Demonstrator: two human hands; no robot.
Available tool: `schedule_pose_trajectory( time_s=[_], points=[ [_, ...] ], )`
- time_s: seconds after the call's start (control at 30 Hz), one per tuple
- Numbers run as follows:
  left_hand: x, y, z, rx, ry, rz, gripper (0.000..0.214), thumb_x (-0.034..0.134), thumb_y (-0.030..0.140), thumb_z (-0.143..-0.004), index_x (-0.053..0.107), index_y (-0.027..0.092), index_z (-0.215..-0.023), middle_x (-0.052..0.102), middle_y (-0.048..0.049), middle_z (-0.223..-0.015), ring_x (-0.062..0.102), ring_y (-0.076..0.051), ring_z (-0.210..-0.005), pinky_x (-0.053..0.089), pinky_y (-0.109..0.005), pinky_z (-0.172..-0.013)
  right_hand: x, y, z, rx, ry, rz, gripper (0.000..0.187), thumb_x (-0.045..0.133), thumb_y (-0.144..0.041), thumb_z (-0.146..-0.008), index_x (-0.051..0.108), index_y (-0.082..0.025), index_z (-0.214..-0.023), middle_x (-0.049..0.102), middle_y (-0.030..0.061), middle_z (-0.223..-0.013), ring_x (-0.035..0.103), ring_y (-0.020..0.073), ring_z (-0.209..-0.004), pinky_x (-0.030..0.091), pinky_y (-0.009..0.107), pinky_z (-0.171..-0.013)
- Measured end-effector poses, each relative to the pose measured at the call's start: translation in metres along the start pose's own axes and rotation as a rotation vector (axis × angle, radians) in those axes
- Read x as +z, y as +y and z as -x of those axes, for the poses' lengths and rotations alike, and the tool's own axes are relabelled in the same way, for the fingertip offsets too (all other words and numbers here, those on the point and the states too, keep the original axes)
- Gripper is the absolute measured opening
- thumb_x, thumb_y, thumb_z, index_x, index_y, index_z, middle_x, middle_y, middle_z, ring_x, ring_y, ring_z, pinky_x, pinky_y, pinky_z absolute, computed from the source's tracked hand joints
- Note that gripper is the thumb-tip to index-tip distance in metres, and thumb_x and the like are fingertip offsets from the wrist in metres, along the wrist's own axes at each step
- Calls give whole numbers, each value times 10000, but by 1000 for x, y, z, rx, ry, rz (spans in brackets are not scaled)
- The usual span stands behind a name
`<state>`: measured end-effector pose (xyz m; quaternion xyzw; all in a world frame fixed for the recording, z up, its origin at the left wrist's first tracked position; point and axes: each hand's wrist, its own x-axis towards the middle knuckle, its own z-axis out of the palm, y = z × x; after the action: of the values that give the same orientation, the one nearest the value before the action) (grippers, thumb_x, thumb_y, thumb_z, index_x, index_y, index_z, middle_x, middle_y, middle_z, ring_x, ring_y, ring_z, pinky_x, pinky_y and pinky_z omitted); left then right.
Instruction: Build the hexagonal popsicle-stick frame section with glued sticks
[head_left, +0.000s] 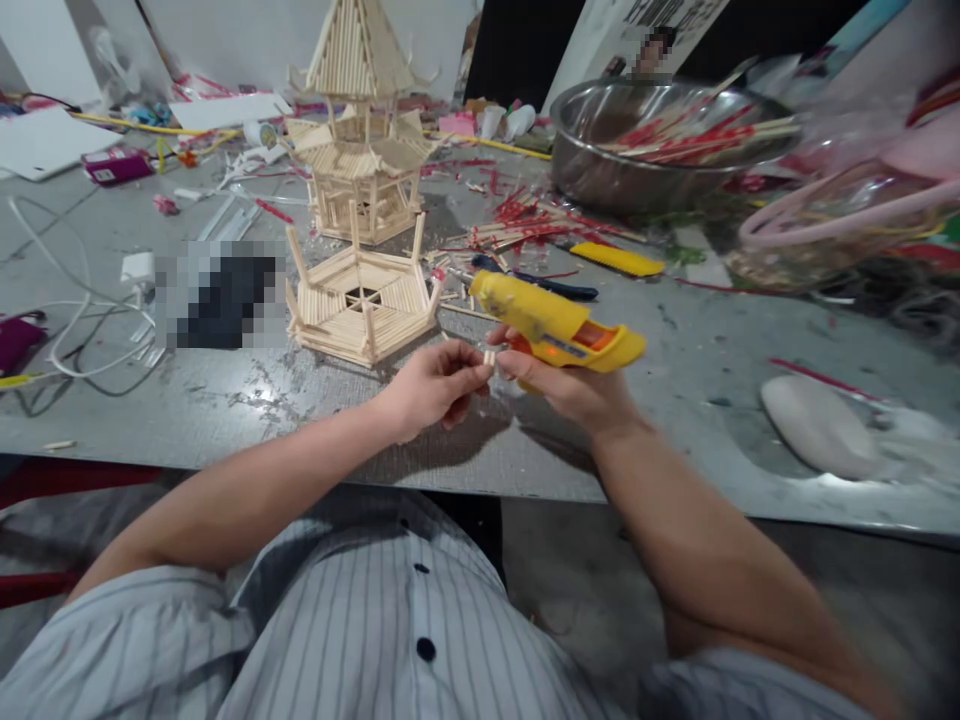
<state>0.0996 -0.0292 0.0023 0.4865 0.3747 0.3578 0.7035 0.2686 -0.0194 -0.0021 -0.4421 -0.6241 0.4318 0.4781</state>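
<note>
My right hand (pixel 571 388) grips a yellow glue gun (pixel 553 325) with its nozzle pointing left and away from me. My left hand (pixel 435 385) pinches a short wooden stick piece (pixel 489 357) between thumb and fingers, right beside my right hand's fingertips. Just beyond both hands lies a hexagonal base of wooden sticks (pixel 361 303) with upright corner posts. Behind it stands a pagoda tower of the same sticks (pixel 363 135) with tiered roofs.
A steel bowl (pixel 600 150) of red-tipped sticks sits at the back right, next to a clear bag with pink handles (pixel 840 215). Loose sticks (pixel 525 225), a yellow cutter (pixel 618 260), white cables (pixel 75 320) and a pale flat stone-like lump (pixel 817 425) lie on the grey table (pixel 697 350).
</note>
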Motion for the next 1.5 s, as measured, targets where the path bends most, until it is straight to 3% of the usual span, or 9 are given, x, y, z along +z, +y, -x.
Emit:
schedule_pose_trajectory(
  time_s=[0.23, 0.33, 0.6, 0.93, 1.03, 1.17, 1.3, 1.5],
  points=[
    [-4, 0, -1, -59, -107, 230, 156, 541, 201, -901, 477, 160, -766, 557, 57, -600, 439, -31, -336, 294, -148, -302, 8, 8, -3, 32, 58, 14, 276, 713, -453, -669, 629, -264, -852, 673, -10, -877, 620, 140, -760, 508, 322, -795],
    [-4, 0, -1, -72, -102, 248, 147, 558, 197, -891, 475, 161, -774, 554, 61, -594, 431, -30, -329, 292, -145, -302, 12, 8, -3, 13, 40, 2, 292, 720, -472, -656, 626, -273, -848, 674, -7, -889, 639, 166, -859, 495, 344, -874],
    [-5, 1, -4, -81, -76, 278, 120, 552, 156, -885, 500, 149, -778, 556, 57, -590, 430, -24, -327, 311, -144, -307, 14, 3, -1, -19, 45, 46, 262, 732, -468, -700, 583, -284, -812, 644, -4, -862, 609, 181, -875, 448, 392, -939],
    [-3, 1, -5, -113, -87, 266, 146, 517, 114, -893, 483, 145, -754, 546, 53, -578, 429, -29, -331, 323, -147, -307, 14, 5, -3, -8, 7, 23, 300, 680, -562, -725, 576, -290, -798, 616, 4, -832, 591, 191, -843, 470, 414, -939],
    [-1, 0, -5, -129, -72, 203, 198, 514, 161, -908, 480, 143, -714, 544, 49, -571, 425, -30, -329, 313, -151, -301, 14, 7, -3, -20, 31, 14, 277, 687, -525, -731, 584, -277, -799, 606, -6, -811, 593, 163, -811, 482, 367, -893],
    [0, -2, -4, -46, -50, 137, 215, 536, 198, -905, 492, 148, -701, 536, 56, -548, 425, -35, -329, 307, -152, -291, 14, 9, -3, -24, 41, -11, 241, 688, -477, -742, 599, -261, -800, 607, -6, -815, 580, 140, -757, 505, 313, -748],
    [-2, -2, -3, -27, -17, 159, 200, 503, 222, -929, 515, 153, -741, 542, 58, -550, 431, -36, -334, 308, -151, -294, 10, 3, -5, 10, 86, -93, 272, 747, -473, -683, 619, -262, -799, 637, -17, -798, 520, 97, -583, 487, 279, -600],
    [-8, 3, -5, -6, 111, 216, 205, 429, 215, -967, 523, 163, -792, 504, 75, -539, 394, -20, -339, 298, -143, -322, -21, -12, -7, -62, 180, -239, 266, 830, -427, -601, 667, -231, -674, 672, -4, -803, 518, 62, -452, 398, 243, -436]
  ],
)
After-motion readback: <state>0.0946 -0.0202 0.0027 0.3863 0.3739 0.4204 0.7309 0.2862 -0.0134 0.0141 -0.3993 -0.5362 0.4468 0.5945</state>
